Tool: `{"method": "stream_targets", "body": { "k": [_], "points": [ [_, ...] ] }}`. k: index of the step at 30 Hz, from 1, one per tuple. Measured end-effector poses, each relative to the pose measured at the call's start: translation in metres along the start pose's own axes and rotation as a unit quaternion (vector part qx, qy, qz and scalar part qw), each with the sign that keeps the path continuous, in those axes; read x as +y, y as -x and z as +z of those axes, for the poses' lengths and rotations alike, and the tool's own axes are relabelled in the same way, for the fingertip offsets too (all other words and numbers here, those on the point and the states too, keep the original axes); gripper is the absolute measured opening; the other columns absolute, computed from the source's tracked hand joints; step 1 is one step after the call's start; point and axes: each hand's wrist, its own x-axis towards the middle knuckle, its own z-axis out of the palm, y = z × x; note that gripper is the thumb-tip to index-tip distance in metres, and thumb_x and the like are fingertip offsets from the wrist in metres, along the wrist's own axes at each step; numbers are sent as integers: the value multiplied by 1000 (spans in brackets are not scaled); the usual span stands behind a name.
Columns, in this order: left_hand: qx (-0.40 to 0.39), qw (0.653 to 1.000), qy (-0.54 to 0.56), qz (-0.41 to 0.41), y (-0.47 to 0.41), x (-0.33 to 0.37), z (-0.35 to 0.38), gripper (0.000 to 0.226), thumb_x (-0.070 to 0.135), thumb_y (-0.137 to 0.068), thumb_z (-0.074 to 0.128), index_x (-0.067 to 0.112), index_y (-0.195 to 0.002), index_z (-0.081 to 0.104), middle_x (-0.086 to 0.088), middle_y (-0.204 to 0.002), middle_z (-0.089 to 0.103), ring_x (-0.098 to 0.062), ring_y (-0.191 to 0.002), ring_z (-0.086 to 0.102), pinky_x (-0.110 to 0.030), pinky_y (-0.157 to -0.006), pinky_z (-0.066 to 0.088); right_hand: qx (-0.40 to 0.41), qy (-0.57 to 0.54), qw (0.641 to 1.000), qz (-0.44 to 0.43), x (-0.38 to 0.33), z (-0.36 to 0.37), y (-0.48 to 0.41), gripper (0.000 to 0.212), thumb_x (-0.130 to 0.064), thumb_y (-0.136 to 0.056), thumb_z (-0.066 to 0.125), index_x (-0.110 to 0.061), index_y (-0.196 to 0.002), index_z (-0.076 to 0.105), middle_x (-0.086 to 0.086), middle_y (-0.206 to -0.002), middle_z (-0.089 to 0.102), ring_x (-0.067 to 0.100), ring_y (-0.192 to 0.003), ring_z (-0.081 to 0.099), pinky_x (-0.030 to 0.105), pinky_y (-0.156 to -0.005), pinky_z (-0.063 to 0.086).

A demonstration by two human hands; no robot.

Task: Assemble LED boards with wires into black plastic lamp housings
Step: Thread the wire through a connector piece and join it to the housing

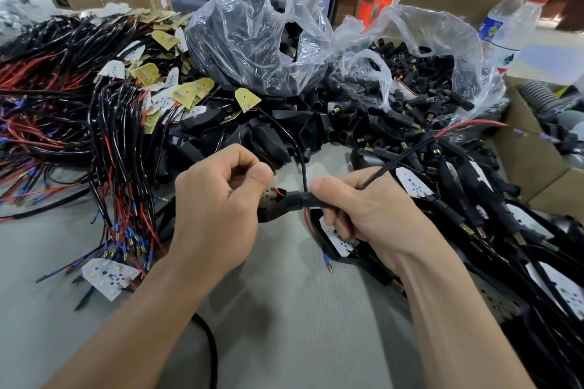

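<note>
At the middle of the table I hold a black plastic lamp housing point(286, 204) between both hands. My right hand point(363, 208) grips its narrow stem, and a thin black wire point(300, 155) runs up past the thumb. My left hand point(221, 202) pinches an LED board point(268, 194) at the housing's wide end, where a red wire shows. The board is mostly hidden by my fingers. A red and black wire pair point(308, 224) hangs under the stem.
Wired LED boards point(126, 123) lie heaped at left, one loose white board point(107, 275) near my left forearm. Empty black housings point(259, 133) and two clear bags of black parts point(252, 47) sit behind. Assembled lamps point(474, 215) pile at right beside a cardboard box point(531, 167) and a water bottle point(505, 25).
</note>
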Motion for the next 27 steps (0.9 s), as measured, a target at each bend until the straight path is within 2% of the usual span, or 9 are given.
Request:
{"method": "stream_targets", "body": {
  "k": [4, 8, 11, 15, 17, 20, 27],
  "points": [
    [-14, 999, 32, -23, -3, 1, 0, 25, 43, -86, 56, 26, -74, 69, -7, -69, 70, -30, -60, 58, -40, -55, 48, 20, -41, 999, 5, -1, 7, 0, 47, -49, -78, 68, -11, -49, 65, 13, -43, 49, 15, -34, 34, 20, -37, 26],
    [-5, 998, 33, -58, -5, 0, 1, 23, 42, -85, 59, 26, -74, 72, -4, -68, 70, -29, -66, 64, -52, -63, 55, 66, -83, 994, -24, 2, 18, -3, 55, -54, -75, 73, -1, -62, 67, 25, -54, 58, 22, -36, 41, 23, -38, 30],
    [13, 998, 17, -60, -4, -2, 2, 20, 38, -86, 60, 26, -74, 72, -1, -64, 68, -22, -61, 62, -43, -62, 53, 78, -111, 990, -28, 2, 23, -4, 51, -44, -85, 75, 2, -65, 66, 20, -55, 62, 22, -36, 45, 22, -39, 33],
    [33, 999, -7, -31, -3, -3, 1, 22, 36, -88, 60, 24, -73, 70, -2, -58, 63, -19, -52, 54, -21, -47, 39, 85, -126, 988, -18, 2, 31, -3, 48, -37, -93, 74, -2, -61, 66, 15, -54, 65, 17, -35, 48, 18, -41, 37],
    [41, 999, -4, -24, -1, -1, 1, 21, 34, -88, 60, 24, -73, 69, 0, -59, 64, -19, -53, 56, -22, -47, 40, 77, -126, 989, -7, 1, 37, -2, 45, -36, -94, 73, -6, -61, 67, 16, -54, 64, 18, -34, 46, 21, -40, 36],
    [48, 999, -17, -13, 0, 2, 3, 19, 31, -89, 60, 24, -73, 68, 3, -62, 66, -19, -55, 57, -24, -50, 42, 84, -134, 987, 6, -2, 43, -2, 46, -36, -95, 72, -3, -63, 67, 18, -55, 65, 19, -34, 44, 24, -39, 35],
    [44, 999, -24, -2, 0, 4, 1, 19, 31, -92, 59, 25, -76, 66, 4, -65, 65, -14, -53, 56, -15, -48, 38, 79, -163, 983, 24, -2, 44, -4, 45, -34, -95, 70, 4, -71, 67, 13, -58, 67, 17, -39, 51, 19, -39, 32]
  ]
}}
